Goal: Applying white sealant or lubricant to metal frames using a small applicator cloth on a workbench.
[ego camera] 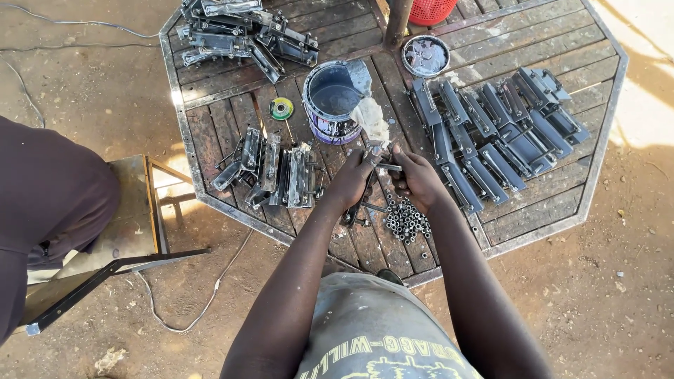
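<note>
Fingers of both hands close on one dark metal bracket [370, 184] held just above the tabletop [562, 210]: the left hand [349, 184] wraps its lower part in a closed grip, and the right hand [415, 179] pinches a thin bolt or pin [388, 167] at its upper end, fingers pressed together. The bracket's long axis runs nearly straight away from the person, tilted a little leftward at its near end, so it lies between the two hands, both equally close. Just under the right wrist sits a heap of small nuts [405, 221]. Beyond the hands stands an open paint can [331, 100] with a pale rag [371, 119] draped over its rim. Left of the left hand lie unpainted brackets [270, 170]; to the right, rows of grey painted ones [498, 137]. A second person's dark sleeve [49, 203] shows at far left.
</note>
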